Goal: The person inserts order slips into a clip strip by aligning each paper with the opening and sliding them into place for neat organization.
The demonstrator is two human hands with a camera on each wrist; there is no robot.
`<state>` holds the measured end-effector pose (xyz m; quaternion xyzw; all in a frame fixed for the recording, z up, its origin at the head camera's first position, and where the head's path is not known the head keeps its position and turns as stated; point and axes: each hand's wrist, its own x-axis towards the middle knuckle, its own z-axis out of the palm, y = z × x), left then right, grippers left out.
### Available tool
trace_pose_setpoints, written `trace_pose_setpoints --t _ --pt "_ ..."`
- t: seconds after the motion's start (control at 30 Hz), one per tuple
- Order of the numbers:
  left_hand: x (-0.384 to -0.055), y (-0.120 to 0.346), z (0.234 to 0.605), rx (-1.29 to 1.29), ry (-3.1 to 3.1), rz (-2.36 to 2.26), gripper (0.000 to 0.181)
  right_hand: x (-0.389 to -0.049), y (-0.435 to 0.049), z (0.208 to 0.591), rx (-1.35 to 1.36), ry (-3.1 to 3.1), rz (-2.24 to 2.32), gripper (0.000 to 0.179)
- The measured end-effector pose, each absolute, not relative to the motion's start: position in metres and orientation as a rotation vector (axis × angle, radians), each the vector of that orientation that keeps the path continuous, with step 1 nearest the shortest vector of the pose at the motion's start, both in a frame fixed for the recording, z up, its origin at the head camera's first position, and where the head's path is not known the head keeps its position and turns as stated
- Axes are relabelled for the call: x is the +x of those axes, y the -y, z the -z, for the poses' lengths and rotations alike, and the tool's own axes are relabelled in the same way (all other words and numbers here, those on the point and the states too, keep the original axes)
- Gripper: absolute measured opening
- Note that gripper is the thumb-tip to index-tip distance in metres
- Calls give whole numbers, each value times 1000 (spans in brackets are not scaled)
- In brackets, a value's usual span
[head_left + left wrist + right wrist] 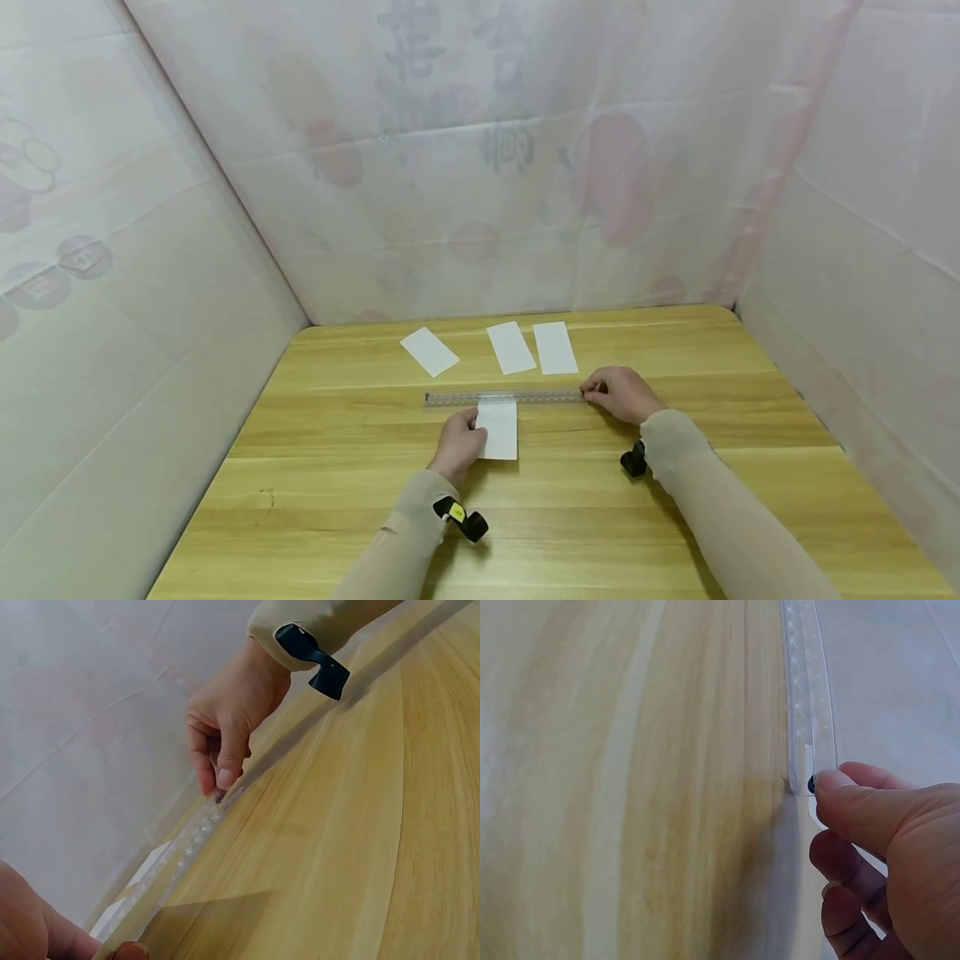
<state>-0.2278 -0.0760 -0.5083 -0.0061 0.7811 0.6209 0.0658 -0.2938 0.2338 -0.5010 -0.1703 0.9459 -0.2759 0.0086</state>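
Between the thumb and fingers of my left hand is a white card, gripped by its left edge. The card's top edge overlaps the middle of a long clear plastic strip. My right hand pinches the strip's right end between thumb and index finger. In the right wrist view a small dark dot shows on the strip by the right thumb. A repeating embossed pattern runs along the strip. From the left wrist view, the card is seen nearly edge-on beside the left fingers.
Three more white cards lie behind the strip: a slanted left card, a middle card and a right card. The wooden table is bounded by a printed fabric backdrop. Each wrist carries a black camera mount.
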Motion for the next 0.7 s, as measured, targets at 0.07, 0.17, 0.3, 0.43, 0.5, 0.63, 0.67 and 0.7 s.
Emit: trace_pose_setpoints --t 0.07,0.17,0.3,0.43,0.5,0.63,0.67,0.7 --pt "-227 75 508 -22 -2358 -1868 29 -294 -234 501 -530 -2955 861 12" --pt "-226 73 508 -38 -2354 -1865 8 -294 -234 503 -533 -2951 870 11" --pt "-225 71 509 -64 -2351 -1846 40 -294 -234 503 -534 -2944 882 12" --pt "-227 68 509 -51 -2347 -1840 46 -295 -235 503 -526 -2949 881 12" --pt "-227 67 509 -46 -2334 -1840 46 -296 -236 503 -527 -2949 882 12" --pt "-228 66 510 -55 -2318 -1835 55 -296 -237 503 -525 -2938 891 11" --pt "-228 65 510 -54 -2322 -1829 55 -297 -237 503 -527 -2935 895 11" --pt "-228 65 510 -48 -2331 -1827 55 -297 -237 504 -525 -2935 896 11"
